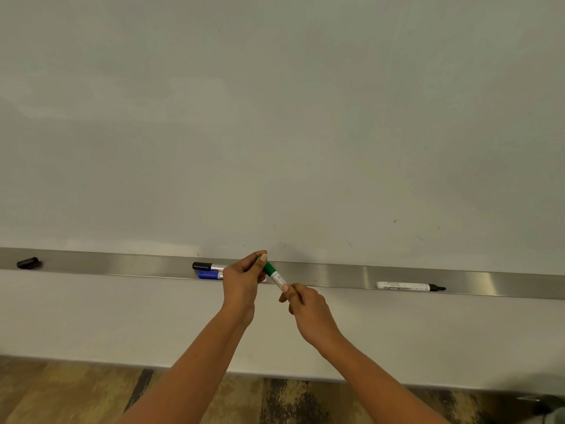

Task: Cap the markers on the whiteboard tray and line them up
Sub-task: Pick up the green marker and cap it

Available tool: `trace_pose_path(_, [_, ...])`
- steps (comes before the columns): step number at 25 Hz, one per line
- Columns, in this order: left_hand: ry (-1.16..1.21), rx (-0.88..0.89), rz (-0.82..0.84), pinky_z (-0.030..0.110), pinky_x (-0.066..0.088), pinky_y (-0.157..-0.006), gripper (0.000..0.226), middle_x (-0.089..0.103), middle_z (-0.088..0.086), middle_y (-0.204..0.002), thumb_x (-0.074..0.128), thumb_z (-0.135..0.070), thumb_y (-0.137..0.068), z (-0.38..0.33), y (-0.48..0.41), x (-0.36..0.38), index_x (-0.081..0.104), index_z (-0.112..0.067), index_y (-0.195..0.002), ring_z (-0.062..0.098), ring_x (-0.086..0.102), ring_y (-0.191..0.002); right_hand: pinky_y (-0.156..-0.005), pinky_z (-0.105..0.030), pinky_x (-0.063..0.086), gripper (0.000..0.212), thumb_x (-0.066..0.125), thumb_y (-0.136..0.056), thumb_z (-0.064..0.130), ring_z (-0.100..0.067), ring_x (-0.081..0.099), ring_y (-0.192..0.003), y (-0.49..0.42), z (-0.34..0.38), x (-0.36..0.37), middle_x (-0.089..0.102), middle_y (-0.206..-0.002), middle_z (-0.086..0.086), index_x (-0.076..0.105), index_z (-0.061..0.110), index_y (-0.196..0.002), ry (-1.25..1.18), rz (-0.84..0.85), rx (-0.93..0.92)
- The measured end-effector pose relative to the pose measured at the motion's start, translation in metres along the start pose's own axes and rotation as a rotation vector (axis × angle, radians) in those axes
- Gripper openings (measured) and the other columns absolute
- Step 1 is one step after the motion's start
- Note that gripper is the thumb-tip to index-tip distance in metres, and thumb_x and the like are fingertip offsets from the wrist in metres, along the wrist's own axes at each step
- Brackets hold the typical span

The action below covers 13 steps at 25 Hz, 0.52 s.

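Whiteboard (275, 117) fills most of the view, with a long metal tray (336, 273) running along its lower edge and a wood-patterned floor (76, 390) at 6 o'clock. Two bare forearms rise from the bottom and meet in front of the tray's middle. The left hand (243, 283) has its fingers curled and pinches the green end of a green marker (273, 272), while the right hand (308, 310), at 4 o'clock from the left, pinches the lower end of the white barrel with thumb and fingertips. The marker is held tilted just in front of the tray; whether its cap is fully seated cannot be told. At 3 o'clock from the hands, well apart, an uncapped black marker (403, 286) lies in the tray, tip pointing right. Just at 9 o'clock from the left hand lie a black-capped marker (208, 266) and a blue marker (209, 275), side by side, partly hidden behind that hand. Far off at 9 o'clock a loose black cap (28, 263) rests in the tray.
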<state>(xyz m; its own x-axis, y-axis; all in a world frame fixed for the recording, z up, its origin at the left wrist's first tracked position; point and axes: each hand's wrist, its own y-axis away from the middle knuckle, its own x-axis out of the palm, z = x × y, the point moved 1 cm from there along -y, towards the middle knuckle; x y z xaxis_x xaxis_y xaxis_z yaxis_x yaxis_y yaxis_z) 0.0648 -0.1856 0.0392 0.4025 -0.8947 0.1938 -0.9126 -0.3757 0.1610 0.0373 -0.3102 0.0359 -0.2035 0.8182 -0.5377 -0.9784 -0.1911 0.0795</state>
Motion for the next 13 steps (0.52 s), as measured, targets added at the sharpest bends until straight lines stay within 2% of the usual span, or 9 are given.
trace_pose_path(3, [-0.001,0.0,0.01,0.022,0.048,-0.074,0.027,0.064,0.002,-0.082,0.058,-0.01,-0.084,0.0001,-0.0011,0.0008,0.063,-0.002,-0.11,0.017,0.057,-0.081,-0.056,-0.025,0.033,0.034,0.033,-0.096,0.038,-0.01,0.04,-0.056,-0.0001,0.0002,-0.0006,0.045,-0.061,0.004,0.057,0.02,-0.082,-0.111,0.042,0.054])
trace_pose_path(8, [-0.007,-0.001,0.002,0.023,0.049,-0.076,0.027,0.063,0.001,-0.083,0.057,-0.009,-0.085,0.0033,-0.0007,-0.0006,0.062,-0.002,-0.11,0.02,0.056,-0.086,-0.05,-0.018,0.027,0.036,0.034,-0.095,0.041,-0.007,0.032,-0.051,-0.0007,0.001,-0.0018,0.041,-0.06,0.004,0.058,0.023,-0.076,-0.323,0.151,0.174])
trace_pose_path(11, [-0.022,0.0,-0.005,0.022,0.049,-0.074,0.027,0.063,0.001,-0.082,0.056,-0.009,-0.085,0.0048,-0.0005,-0.0014,0.062,-0.003,-0.11,0.017,0.058,-0.081,-0.049,-0.017,0.026,0.036,0.034,-0.095,0.042,-0.006,0.032,-0.051,-0.0007,-0.0005,-0.0024,0.04,-0.06,0.004,0.058,0.025,-0.074,-0.333,0.182,0.199])
trace_pose_path(13, [-0.03,-0.002,-0.009,0.027,0.05,-0.078,0.026,0.064,0.004,-0.084,0.056,-0.009,-0.085,0.0055,-0.0012,-0.0031,0.063,-0.003,-0.11,0.02,0.059,-0.083,-0.051,-0.017,0.028,0.036,0.034,-0.095,0.041,-0.007,0.034,-0.054,-0.0019,-0.0021,-0.0018,0.042,-0.062,0.004,0.059,0.023,-0.078,-0.304,0.177,0.19])
